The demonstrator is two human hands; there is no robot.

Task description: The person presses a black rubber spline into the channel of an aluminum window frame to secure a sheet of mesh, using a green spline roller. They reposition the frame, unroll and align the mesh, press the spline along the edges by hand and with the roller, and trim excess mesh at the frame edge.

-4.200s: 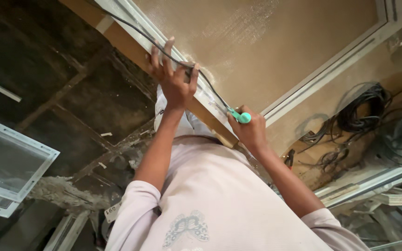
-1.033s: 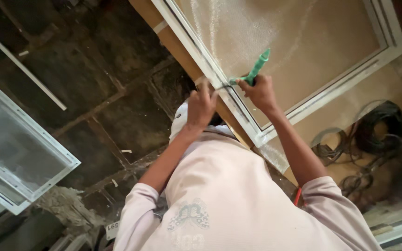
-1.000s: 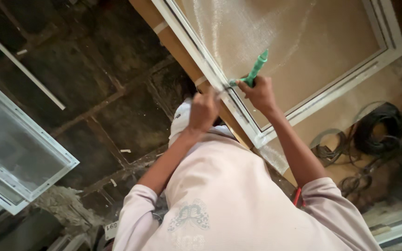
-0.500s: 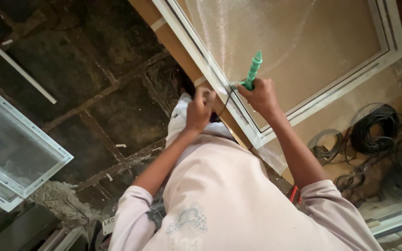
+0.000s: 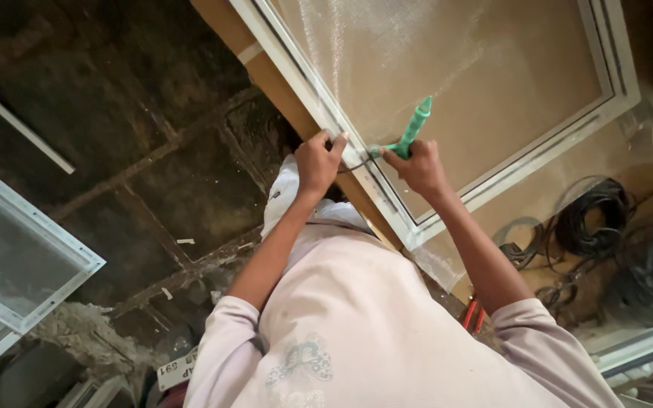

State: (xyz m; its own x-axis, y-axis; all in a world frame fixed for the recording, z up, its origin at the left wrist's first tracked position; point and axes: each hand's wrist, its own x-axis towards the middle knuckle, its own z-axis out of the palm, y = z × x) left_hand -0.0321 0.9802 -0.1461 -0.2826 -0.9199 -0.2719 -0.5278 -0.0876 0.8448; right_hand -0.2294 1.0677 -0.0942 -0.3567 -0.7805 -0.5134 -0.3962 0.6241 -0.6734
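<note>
Green-handled spline tool (image 5: 411, 130) is gripped in the right hand (image 5: 419, 166), fingers wrapped round the lower handle, its working end down at the white frame's (image 5: 307, 79) groove near the corner. Left hand (image 5: 317, 160) pinches the dark spline cord (image 5: 353, 165) just beside the tool tip, fingers curled, knuckles resting on the frame rail. Mesh (image 5: 447, 68) lies flat over the frame on a brown board (image 5: 266, 75). To do this well, I'd judge: keep the pinch close ahead of the tip so the cord feeds straight into the channel, keep the mesh taut without wrinkling, press steadily along the groove, not across it. Spare cable coils (image 5: 598, 219) sit well apart at right.
</note>
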